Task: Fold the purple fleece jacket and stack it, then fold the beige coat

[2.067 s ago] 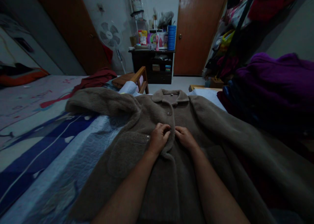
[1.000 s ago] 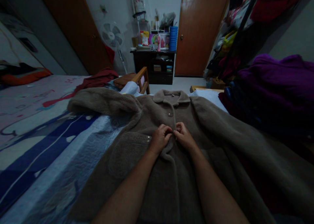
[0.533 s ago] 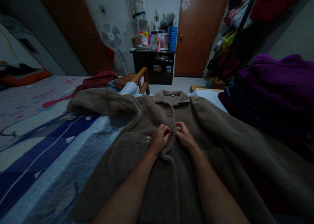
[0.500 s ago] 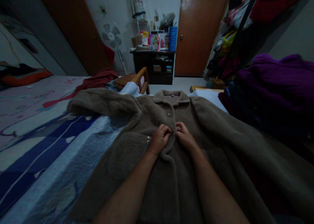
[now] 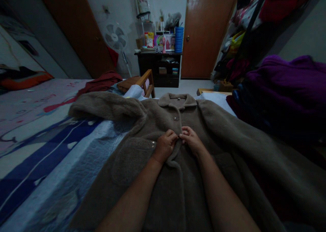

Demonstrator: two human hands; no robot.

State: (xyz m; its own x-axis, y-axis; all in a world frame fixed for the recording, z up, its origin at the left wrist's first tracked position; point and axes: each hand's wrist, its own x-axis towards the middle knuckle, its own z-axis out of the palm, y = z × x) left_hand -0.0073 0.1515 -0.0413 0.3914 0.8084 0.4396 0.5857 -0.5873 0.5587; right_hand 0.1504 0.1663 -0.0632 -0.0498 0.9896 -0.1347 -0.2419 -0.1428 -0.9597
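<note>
A brown fleecy coat (image 5: pixel 163 188) lies spread on its back, collar away from me and sleeves out to both sides. Near the collar a button (image 5: pixel 176 118) shows on the front edge. My left hand (image 5: pixel 166 144) is closed on the coat's front edge below that button, pinching the cloth. Right beside it, my right hand (image 5: pixel 190 139) grips the same edge from the other side, thumb and fingertips almost touching the left fingers. Whatever sits between the fingertips is hidden. Below the hands the front flap is folded and bunched.
The coat rests on a bed with a blue quilted cover (image 5: pixel 84 157) and a patterned blanket (image 5: pixel 28 123). Purple folded cloth (image 5: pixel 287 79) is piled at the right. Beyond stand a wooden chair (image 5: pixel 149 81), a fan (image 5: pixel 115 37) and a dark cabinet (image 5: pixel 159 69).
My right thumb and fingers have shifted slightly left, closer to the left fingertips at the coat's edge. The coat lies nearly the same.
</note>
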